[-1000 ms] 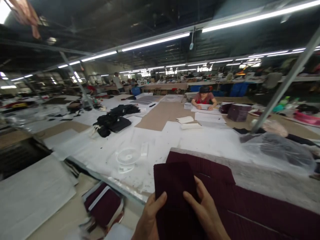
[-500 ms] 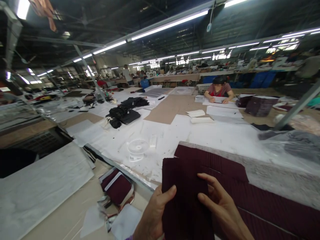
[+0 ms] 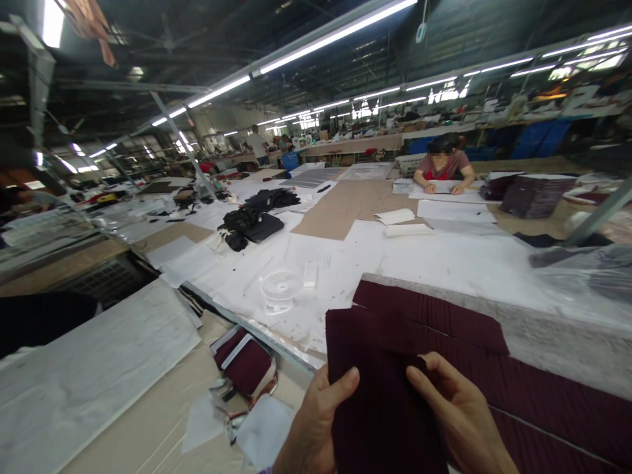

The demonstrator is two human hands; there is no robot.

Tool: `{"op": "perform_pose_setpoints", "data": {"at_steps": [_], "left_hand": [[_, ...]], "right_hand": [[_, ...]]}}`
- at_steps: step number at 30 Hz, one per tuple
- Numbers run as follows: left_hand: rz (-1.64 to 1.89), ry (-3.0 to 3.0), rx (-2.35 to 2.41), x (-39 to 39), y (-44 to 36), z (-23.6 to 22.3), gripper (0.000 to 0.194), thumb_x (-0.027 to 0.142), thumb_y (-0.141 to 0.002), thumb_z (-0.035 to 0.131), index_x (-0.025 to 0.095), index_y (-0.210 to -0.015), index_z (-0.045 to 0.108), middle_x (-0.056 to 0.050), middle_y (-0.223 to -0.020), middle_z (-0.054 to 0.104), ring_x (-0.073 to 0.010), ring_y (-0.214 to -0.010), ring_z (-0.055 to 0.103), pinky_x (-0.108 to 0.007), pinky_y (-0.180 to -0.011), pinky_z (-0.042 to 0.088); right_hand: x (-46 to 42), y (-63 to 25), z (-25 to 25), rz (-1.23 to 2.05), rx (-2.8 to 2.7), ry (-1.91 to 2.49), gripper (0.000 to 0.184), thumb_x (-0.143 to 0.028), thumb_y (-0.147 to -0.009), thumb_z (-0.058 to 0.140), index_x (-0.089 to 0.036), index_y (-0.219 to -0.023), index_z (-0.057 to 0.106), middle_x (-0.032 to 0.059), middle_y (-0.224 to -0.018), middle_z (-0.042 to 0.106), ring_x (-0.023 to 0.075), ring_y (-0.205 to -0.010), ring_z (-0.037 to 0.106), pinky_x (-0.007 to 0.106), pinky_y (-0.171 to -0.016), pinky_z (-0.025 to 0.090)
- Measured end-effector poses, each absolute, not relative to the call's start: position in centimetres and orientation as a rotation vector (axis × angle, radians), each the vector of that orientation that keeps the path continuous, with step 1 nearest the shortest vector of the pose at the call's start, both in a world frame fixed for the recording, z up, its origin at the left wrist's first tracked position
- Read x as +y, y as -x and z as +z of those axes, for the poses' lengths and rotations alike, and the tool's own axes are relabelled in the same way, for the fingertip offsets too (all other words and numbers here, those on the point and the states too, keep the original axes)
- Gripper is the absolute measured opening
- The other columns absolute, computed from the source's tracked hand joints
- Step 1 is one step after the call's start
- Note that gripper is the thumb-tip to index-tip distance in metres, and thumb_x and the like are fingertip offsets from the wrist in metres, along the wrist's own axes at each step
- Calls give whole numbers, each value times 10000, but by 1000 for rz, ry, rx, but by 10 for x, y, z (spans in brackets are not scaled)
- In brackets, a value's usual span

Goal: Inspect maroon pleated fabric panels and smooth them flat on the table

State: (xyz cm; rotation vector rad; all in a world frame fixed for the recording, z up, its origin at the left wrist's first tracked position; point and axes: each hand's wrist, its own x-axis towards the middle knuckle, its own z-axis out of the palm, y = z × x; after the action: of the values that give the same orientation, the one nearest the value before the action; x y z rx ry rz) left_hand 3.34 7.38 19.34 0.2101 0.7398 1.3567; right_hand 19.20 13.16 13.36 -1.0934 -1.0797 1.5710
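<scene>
While left hand [image 3: 318,418] grips maroon fabric [image 3: 380,401] at left, right hand [image 3: 459,408] pinches its right edge; white fan [image 3: 280,286] farther off, left.

Forward-down head view, left hand [image 3: 318,411] and right hand [image 3: 461,405] close

Ahead of your left hand [image 3: 326,411], you can pass over the white-covered tabletop [image 3: 340,260] between the white desk fan [image 3: 280,285] and the rows of maroon fabric [image 3: 444,316]. The fan blocks a low sweep leftward, with a heap of black fabric [image 3: 254,224] behind it. The maroon cloth [image 3: 380,388] in your grip hides what lies beneath. Farther right, a clear plastic bag [image 3: 587,273] and slanting metal post [image 3: 600,212] obstruct you.
</scene>
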Motion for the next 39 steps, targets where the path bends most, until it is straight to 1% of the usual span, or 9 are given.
{"op": "perform_pose_setpoints", "data": {"at_steps": [3, 6, 11, 17, 20, 24, 28, 35, 39], "left_hand": [[1368, -220, 758, 73, -34, 194, 593, 140, -808, 601, 174, -1368, 411, -110, -1045, 725, -271, -1067, 631, -451, -1026, 415], [1382, -210, 802, 73, -34, 196, 591, 155, -809, 609, 185, -1366, 415, -103, -1048, 726, -266, -1066, 632, -445, -1029, 415], [1366, -233, 797, 70, -30, 196, 578, 154, -787, 638, 195, -1336, 463, -99, -1048, 728, -269, -1076, 626, -442, -1037, 407], [1374, -245, 824, 65, -25, 189, 572, 170, -743, 689, 180, -1290, 522, -101, -1014, 738, -281, -1080, 622, -435, -1037, 402], [1377, -248, 841, 64, -24, 187, 536, 165, -748, 685, 199, -1265, 548, -83, -1000, 744, -260, -1067, 630, -409, -1040, 399], [1361, -246, 873, 63, -25, 188, 446, 194, -740, 700, 188, -1179, 620, -84, -972, 749, -264, -1032, 647, -410, -1029, 409], [1315, -303, 863, 63, -28, 195, 325, 211, -743, 696, 131, -1058, 683, -125, -962, 745, -295, -1028, 647, -443, -1006, 431], [1312, -327, 838, 63, -36, 197, 325, 189, -755, 678, 148, -1077, 676, -105, -1011, 738, -281, -1067, 630, -430, -1027, 416], [1318, -337, 852, 62, -37, 194, 301, 181, -763, 669, 151, -1063, 680, -100, -1017, 737, -275, -1080, 623, -425, -1036, 405]], "right_hand": [[130, -192, 139, 1492, -1107, 1084, 298, -423, -667, 763, -194, -641, 575, -52, -628, 501, 90, -550, 456, 163, -476, 406], [128, -191, 148, 1452, -1129, 1064, 254, -409, -662, 770, -227, -745, 614, -30, -689, 572, 123, -623, 536, 185, -537, 465], [126, -191, 158, 1523, -1151, 970, 392, -422, -704, 737, -269, -1030, 582, 17, -776, 635, 186, -707, 623, 275, -600, 531], [120, -196, 159, 1689, -1136, 850, 427, -379, -768, 701, -315, -1153, 527, 10, -849, 648, 182, -780, 630, 309, -713, 532], [119, -197, 161, 1586, -1189, 896, 389, -386, -731, 731, -307, -1090, 602, 9, -857, 648, 183, -806, 616, 279, -718, 522], [120, -197, 166, 1516, -1288, 919, 176, -402, -753, 695, -246, -834, 697, 44, -914, 651, 188, -783, 608, 244, -637, 520], [122, -195, 171, 1413, -1294, 920, 207, -401, -756, 683, -210, -674, 689, 76, -1133, 568, 207, -864, 607, 233, -646, 532], [128, -197, 159, 1435, -1242, 1004, 283, -411, -727, 712, -188, -585, 609, 73, -1100, 577, 217, -878, 589, 230, -643, 523], [130, -199, 151, 1469, -1187, 1021, 258, -374, -732, 722, -191, -594, 603, 40, -1049, 562, 175, -835, 567, 189, -619, 494]]}}
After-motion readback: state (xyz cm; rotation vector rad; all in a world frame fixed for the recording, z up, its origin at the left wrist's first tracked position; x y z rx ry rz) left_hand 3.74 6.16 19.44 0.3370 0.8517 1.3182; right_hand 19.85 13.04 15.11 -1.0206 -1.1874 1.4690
